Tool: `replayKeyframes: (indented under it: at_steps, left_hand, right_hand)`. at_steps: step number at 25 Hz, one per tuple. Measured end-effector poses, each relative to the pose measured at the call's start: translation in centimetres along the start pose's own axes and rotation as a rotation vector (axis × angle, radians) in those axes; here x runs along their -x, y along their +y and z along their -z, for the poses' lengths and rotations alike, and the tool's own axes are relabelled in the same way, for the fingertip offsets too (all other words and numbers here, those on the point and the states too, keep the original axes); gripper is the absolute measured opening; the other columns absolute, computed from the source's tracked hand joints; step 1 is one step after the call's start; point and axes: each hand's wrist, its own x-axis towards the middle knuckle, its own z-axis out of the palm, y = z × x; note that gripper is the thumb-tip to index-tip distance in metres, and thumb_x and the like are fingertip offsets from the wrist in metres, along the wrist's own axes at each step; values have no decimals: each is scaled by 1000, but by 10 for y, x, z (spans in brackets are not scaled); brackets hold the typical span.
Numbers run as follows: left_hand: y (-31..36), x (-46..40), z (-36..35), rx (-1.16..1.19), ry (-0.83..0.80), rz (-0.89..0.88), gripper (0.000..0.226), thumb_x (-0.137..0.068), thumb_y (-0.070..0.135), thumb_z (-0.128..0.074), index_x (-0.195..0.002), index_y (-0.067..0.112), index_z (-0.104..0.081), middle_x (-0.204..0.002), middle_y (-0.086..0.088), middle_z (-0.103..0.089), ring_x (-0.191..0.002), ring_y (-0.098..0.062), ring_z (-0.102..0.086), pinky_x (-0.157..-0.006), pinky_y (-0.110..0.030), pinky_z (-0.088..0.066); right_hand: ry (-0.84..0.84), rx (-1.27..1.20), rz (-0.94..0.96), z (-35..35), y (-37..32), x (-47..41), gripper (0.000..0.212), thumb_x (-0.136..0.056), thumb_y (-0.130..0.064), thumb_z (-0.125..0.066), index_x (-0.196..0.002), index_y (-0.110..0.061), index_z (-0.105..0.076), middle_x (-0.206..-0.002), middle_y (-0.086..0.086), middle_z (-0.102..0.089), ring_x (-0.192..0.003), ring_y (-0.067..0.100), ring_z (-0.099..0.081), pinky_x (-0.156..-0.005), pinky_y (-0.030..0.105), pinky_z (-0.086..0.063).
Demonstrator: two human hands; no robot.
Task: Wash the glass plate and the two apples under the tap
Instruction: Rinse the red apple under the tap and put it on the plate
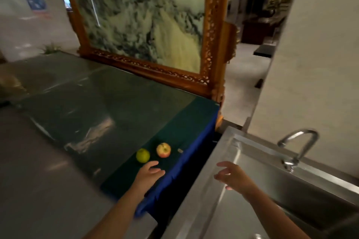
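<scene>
Your left hand (pixel 149 173) open, empty, nearing green apple (pixel 143 155) for pickup; right hand (pixel 233 177) open, empty over sink (pixel 219 161), ready.

Dim room; brighter light lies far beyond the fingers (pixel 153 164). Pale glare streaks the glass tabletop (pixel 93 114) left of them. Everything smears with motion blur, and edges bow.
</scene>
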Motion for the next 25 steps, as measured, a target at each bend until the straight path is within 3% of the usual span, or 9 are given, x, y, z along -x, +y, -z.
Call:
replayKeyframes:
  at_steps: [3, 6, 9, 12, 15, 17, 19, 22, 25]
  left_hand:
    - [-10, -47, 30, 66, 5, 90, 55, -84, 13, -63, -134, 9, -42, -133, -20, -52, -101, -24, -55, -65, -26, -43]
    - [-19, -90, 32, 112, 10, 116, 66, -82, 20, -66, -140, 17, -35, -137, -12, -48, -115, -24, -52, -75, -30, -43]
    - [-23, -126, 12, 179, 19, 130, 69, -81, 20, -67, -141, 21, -33, -138, -11, -47, -107, -18, -50, -65, -26, -47]
    - [-30, -149, -14, 262, 68, 127, 72, -81, 18, -67, -143, 18, -30, -139, -10, -47, -99, -16, -51, -62, -27, -51]
    - [-42, -169, -33, 298, 225, 119, 70, -80, 15, -68, -141, 14, -33, -141, -14, -44, -102, -22, -54, -88, -44, -52]
    - [-49, -178, -41, 325, 275, 139, 69, -79, 16, -68, -140, 15, -35, -140, -15, -44, -107, -25, -53, -95, -48, -48]
    - [-52, -185, -48, 359, 303, 133, 64, -82, 16, -66, -139, 16, -37, -135, -14, -50, -99, -19, -52, -87, -45, -52]
    - [-56, -193, -49, 384, 334, 76, 53, -85, 12, -62, -134, 13, -42, -118, -12, -58, -85, -14, -56, -64, -30, -51]
    - [-52, -189, -55, 370, 292, 47, 48, -82, 7, -64, -127, 14, -47, -117, -15, -61, -89, -21, -61, -63, -28, -51]
  right_hand:
    - [10, 5, 6, -50, -21, -46, 51, -78, -11, -72, -126, -11, -52, -102, 8, -56, -71, 15, -55, -45, 11, -44]
    - [-26, -30, 14, -84, -33, -85, 64, -77, -9, -73, -134, -13, -45, -129, 15, -51, -99, 25, -58, -76, 28, -53]
    - [-78, 8, 42, -106, -39, -129, 71, -77, -16, -73, -140, -22, -40, -137, 7, -49, -119, 25, -53, -97, 34, -47]
    - [-120, 9, 87, -121, -42, -166, 72, -78, -21, -72, -141, -27, -39, -141, 4, -46, -124, 21, -50, -95, 30, -46]
    - [-205, -28, 88, -139, -36, -198, 71, -79, -17, -71, -141, -24, -38, -145, 5, -41, -129, 24, -47, -93, 28, -44]
    - [-237, -19, 91, -153, -30, -214, 68, -79, -16, -70, -140, -22, -40, -141, 5, -43, -125, 23, -49, -94, 29, -45]
    - [-256, 17, 108, -163, -26, -225, 62, -80, -14, -69, -137, -16, -45, -134, 5, -50, -121, 23, -53, -96, 29, -47]
    - [-266, -101, 145, -172, -21, -231, 44, -80, 1, -66, -123, 1, -56, -121, 20, -63, -115, 33, -59, -98, 38, -49]
    - [-218, -261, 127, -160, -16, -219, 37, -78, 6, -65, -115, 2, -62, -114, 25, -66, -106, 34, -63, -95, 45, -51]
